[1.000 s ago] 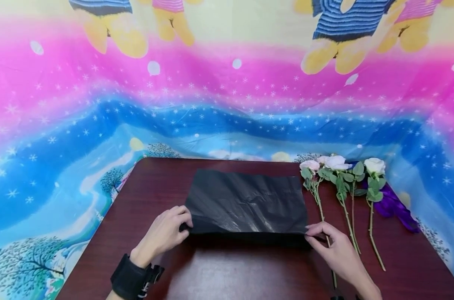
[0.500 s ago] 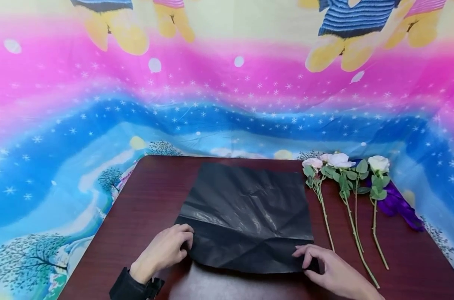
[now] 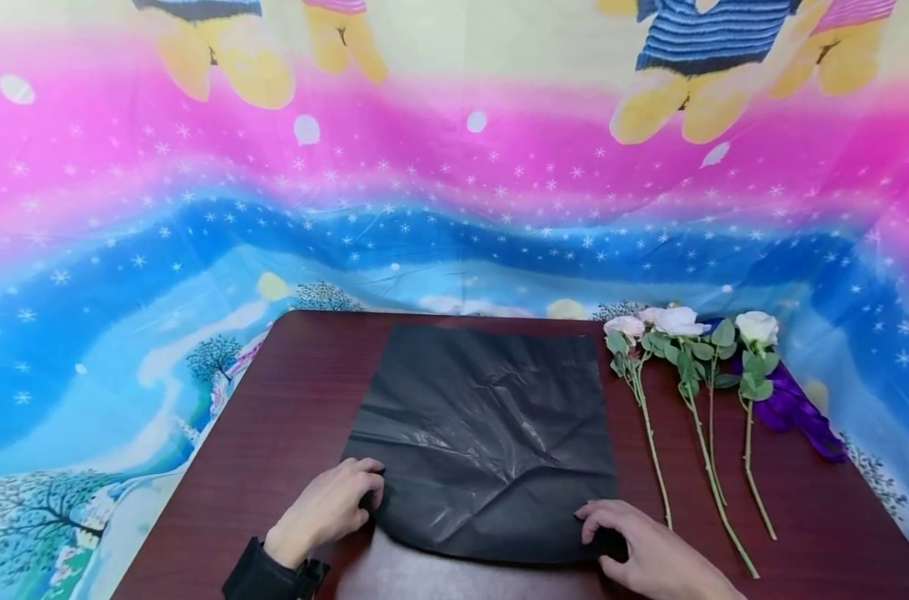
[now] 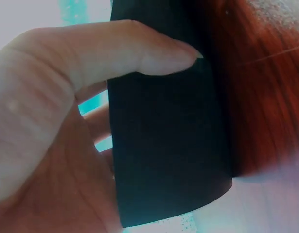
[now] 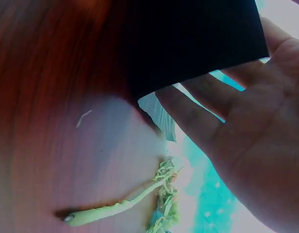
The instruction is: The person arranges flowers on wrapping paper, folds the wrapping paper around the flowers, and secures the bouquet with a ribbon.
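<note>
A creased sheet of black wrapping paper point(image 3: 491, 433) lies across the middle of the table, its near edge bowing towards me. My left hand point(image 3: 327, 504) pinches the paper near its left front corner. In the left wrist view, the thumb point(image 4: 159, 53) lies over the black sheet point(image 4: 164, 141) and the fingers are behind it. My right hand point(image 3: 649, 546) holds the right front corner, with thumb and forefinger curled at the edge. The right wrist view has that hand's fingers point(image 5: 188, 114) passing behind the dark sheet point(image 5: 198, 39); the thumb is out of sight there.
Several rose stems with leaves, including a white rose point(image 3: 757, 328) and a pale pink rose point(image 3: 677, 320), lie along the right of the dark wooden table point(image 3: 297, 383). Purple ribbon or cloth point(image 3: 795, 408) lies beyond them. A printed backdrop point(image 3: 454, 192) hangs behind the table.
The near part of the black paper has come round towards me, so more of the sheet shows. Both hands have moved nearer with it, still holding its edges.
</note>
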A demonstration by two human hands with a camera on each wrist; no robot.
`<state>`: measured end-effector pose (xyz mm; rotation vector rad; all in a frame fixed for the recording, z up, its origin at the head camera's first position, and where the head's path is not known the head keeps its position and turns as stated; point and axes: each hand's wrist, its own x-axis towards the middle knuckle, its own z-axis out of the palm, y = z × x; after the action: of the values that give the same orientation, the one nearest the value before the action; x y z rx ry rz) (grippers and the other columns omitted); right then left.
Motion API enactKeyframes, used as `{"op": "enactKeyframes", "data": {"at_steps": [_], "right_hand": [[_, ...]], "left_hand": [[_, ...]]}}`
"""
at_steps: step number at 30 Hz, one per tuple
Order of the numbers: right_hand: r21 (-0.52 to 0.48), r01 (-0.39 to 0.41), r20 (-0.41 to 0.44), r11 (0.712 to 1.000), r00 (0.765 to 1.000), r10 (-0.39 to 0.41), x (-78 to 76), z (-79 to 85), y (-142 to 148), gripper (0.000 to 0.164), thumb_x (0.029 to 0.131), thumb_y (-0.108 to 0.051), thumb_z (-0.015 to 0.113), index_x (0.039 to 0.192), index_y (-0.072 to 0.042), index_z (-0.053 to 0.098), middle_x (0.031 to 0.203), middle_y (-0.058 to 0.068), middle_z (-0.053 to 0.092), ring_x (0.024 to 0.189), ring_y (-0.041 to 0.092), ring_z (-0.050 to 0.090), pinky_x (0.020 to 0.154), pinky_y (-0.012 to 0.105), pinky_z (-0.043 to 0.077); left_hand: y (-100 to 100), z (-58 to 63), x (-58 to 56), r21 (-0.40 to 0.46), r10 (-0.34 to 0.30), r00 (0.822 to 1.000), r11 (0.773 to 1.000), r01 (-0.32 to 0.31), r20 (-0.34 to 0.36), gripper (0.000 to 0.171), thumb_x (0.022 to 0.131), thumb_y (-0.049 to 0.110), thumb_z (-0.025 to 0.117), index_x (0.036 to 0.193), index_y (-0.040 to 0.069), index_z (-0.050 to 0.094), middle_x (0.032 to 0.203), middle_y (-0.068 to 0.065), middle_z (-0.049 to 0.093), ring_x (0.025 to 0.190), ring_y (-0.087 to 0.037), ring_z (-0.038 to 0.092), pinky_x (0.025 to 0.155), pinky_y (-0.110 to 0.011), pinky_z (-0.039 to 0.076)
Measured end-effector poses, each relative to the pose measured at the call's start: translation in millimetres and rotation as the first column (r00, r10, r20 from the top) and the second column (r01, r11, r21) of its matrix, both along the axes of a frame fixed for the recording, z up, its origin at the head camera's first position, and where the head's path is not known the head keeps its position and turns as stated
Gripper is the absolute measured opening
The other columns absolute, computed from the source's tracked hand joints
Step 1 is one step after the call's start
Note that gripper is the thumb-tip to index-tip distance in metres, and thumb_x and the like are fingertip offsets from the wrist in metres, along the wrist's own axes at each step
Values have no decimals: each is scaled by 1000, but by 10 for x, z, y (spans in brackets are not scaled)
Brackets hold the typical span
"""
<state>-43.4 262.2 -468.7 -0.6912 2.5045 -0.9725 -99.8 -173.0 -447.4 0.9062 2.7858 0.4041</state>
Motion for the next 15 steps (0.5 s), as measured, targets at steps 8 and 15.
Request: {"op": "enactKeyframes", "data": {"at_steps": [8, 15], "right_hand": [[26, -39, 70, 999, 997, 37, -35, -56, 48, 17, 87, -25, 68, 102, -31, 63, 125, 1, 54, 116, 30, 48, 81, 32, 46], [81, -33, -68, 996, 997, 39, -51, -116, 2, 10, 86, -25, 69, 95, -31, 68, 116, -5, 54, 106, 22, 50, 79, 33, 46]], "left_hand": [[-25, -12, 53, -27, 5, 995, 1000, -2, 98, 33, 67, -2, 60, 76, 29, 66, 127, -12, 55, 113, -33, 52, 72, -40, 47], [-1, -34, 84, 7, 70, 987, 997, -72, 146, 17, 77, 13, 66, 74, 30, 65, 130, -11, 52, 116, -34, 50, 70, -42, 46]]}}
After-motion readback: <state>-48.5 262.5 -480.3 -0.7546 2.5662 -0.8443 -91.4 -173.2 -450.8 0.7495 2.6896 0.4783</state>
